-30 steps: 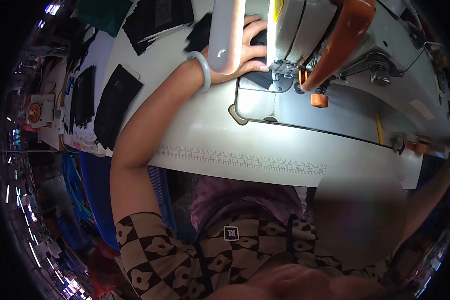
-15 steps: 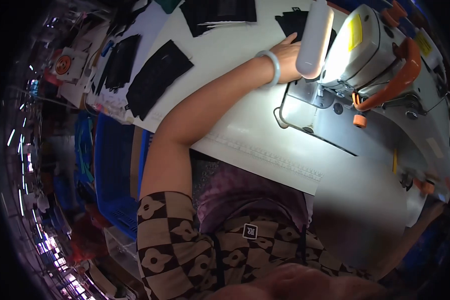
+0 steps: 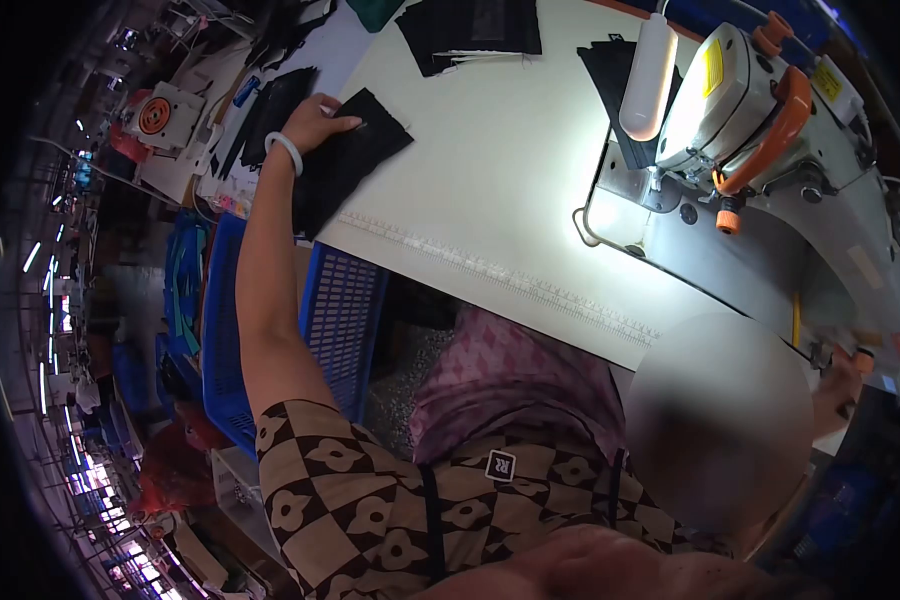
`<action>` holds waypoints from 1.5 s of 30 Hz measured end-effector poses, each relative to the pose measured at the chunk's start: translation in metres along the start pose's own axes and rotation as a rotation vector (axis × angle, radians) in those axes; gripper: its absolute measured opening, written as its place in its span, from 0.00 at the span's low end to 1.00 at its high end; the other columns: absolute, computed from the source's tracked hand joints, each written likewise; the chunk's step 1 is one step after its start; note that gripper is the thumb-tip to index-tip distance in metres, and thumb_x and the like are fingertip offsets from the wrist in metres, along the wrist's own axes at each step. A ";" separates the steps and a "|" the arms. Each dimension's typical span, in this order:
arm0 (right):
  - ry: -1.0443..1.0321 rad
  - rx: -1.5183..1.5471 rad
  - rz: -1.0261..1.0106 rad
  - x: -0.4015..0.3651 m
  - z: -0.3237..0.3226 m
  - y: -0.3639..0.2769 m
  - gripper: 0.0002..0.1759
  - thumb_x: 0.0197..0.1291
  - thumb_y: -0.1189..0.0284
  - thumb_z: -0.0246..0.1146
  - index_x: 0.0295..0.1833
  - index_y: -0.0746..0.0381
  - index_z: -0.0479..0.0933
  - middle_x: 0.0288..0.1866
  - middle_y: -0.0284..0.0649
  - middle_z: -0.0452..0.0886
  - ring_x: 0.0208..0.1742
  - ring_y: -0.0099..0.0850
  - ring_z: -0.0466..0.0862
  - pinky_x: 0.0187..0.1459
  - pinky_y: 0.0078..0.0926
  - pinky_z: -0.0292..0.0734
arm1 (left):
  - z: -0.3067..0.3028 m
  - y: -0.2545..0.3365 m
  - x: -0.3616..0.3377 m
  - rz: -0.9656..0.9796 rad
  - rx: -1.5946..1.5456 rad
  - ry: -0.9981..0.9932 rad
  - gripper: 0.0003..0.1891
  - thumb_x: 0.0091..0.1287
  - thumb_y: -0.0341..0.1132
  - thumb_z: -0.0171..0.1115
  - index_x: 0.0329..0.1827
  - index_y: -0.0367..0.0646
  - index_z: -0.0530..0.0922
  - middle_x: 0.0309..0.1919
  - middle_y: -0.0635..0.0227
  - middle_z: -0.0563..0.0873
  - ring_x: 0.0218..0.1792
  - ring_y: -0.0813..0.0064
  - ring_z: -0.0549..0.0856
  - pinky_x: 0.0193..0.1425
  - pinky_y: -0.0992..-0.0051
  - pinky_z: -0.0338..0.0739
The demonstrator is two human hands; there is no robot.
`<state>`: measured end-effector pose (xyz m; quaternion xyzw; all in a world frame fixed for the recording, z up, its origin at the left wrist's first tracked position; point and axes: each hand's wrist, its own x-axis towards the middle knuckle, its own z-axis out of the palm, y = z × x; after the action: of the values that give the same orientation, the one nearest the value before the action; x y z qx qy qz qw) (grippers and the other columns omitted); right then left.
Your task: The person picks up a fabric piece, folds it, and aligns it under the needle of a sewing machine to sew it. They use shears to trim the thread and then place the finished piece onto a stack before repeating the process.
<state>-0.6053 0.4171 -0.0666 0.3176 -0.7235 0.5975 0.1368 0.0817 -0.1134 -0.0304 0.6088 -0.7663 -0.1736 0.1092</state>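
My left hand [image 3: 320, 122], with a pale bangle [image 3: 284, 152] at the wrist, lies on the upper left edge of a black fabric piece [image 3: 355, 155]. Its thumb stretches over the cloth and the fingers are apart from it. At the far right my right hand [image 3: 838, 388] is beside an orange knob [image 3: 863, 361] low on the sewing machine [image 3: 715, 100]; its fingers are small and partly hidden, so their grip cannot be made out. A black fabric strip [image 3: 610, 85] runs behind the lamp to the needle area.
Another black fabric stack [image 3: 470, 30] lies at the back of the white table [image 3: 490, 150], and more dark pieces [image 3: 275, 105] lie at the left. A lit lamp [image 3: 650, 80] hangs by the machine head. A blue basket [image 3: 340, 300] stands below the table's front edge.
My left hand has moved from the cloth beside the machine leftward to the black fabric piece. The strip at the needle is now in fuller view. The whole view has shifted slightly.
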 end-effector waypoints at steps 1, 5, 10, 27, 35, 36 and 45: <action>-0.034 0.124 -0.037 -0.027 0.042 -0.032 0.20 0.82 0.64 0.53 0.46 0.65 0.86 0.41 0.32 0.85 0.39 0.23 0.78 0.42 0.25 0.74 | -0.001 0.003 -0.004 0.003 -0.002 0.001 0.28 0.63 0.46 0.79 0.58 0.35 0.83 0.47 0.54 0.90 0.49 0.63 0.89 0.58 0.66 0.82; -0.829 0.224 -0.208 -0.080 0.118 -0.128 0.18 0.82 0.65 0.54 0.44 0.63 0.86 0.33 0.31 0.79 0.30 0.18 0.66 0.31 0.24 0.58 | 0.001 0.054 -0.055 -0.006 -0.179 -0.224 0.24 0.65 0.42 0.78 0.55 0.33 0.81 0.43 0.60 0.90 0.44 0.74 0.88 0.52 0.73 0.82; -1.117 0.348 0.123 -0.122 0.175 -0.225 0.07 0.72 0.74 0.66 0.50 0.64 0.83 0.36 0.31 0.82 0.30 0.16 0.69 0.35 0.17 0.67 | 0.025 0.171 -0.168 0.081 -0.924 -0.229 0.14 0.70 0.31 0.72 0.53 0.38 0.77 0.41 0.67 0.88 0.42 0.80 0.87 0.50 0.79 0.82; -0.956 0.326 -0.240 -0.189 0.106 -0.189 0.23 0.61 0.86 0.69 0.62 0.63 0.80 0.41 0.40 0.85 0.33 0.26 0.85 0.35 0.21 0.79 | 0.170 0.213 -0.308 0.706 -0.802 0.023 0.20 0.64 0.20 0.73 0.59 0.36 0.79 0.51 0.56 0.86 0.47 0.60 0.89 0.53 0.69 0.84; -1.067 0.157 -0.400 -0.206 0.094 -0.152 0.28 0.55 0.90 0.68 0.62 0.60 0.82 0.40 0.42 0.82 0.33 0.32 0.86 0.35 0.25 0.81 | 0.184 0.207 -0.307 0.879 -0.652 0.018 0.19 0.60 0.20 0.75 0.55 0.37 0.82 0.46 0.57 0.86 0.40 0.56 0.89 0.43 0.66 0.85; -1.067 0.155 -0.396 -0.206 0.094 -0.152 0.28 0.55 0.90 0.68 0.62 0.60 0.82 0.40 0.42 0.82 0.33 0.32 0.86 0.35 0.25 0.81 | 0.184 0.206 -0.308 0.880 -0.627 0.000 0.19 0.60 0.21 0.75 0.54 0.38 0.82 0.45 0.57 0.86 0.40 0.56 0.89 0.43 0.66 0.85; -1.076 0.204 -0.240 -0.191 0.096 -0.181 0.19 0.57 0.89 0.68 0.52 0.62 0.85 0.41 0.41 0.80 0.34 0.31 0.85 0.33 0.26 0.79 | 0.171 0.213 -0.299 1.057 -0.493 0.065 0.14 0.60 0.26 0.76 0.49 0.39 0.84 0.45 0.58 0.86 0.40 0.57 0.88 0.40 0.65 0.84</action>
<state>-0.3294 0.3667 -0.0599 0.6694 -0.5886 0.3985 -0.2161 -0.1032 0.2424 -0.0891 0.1055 -0.8992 -0.2503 0.3429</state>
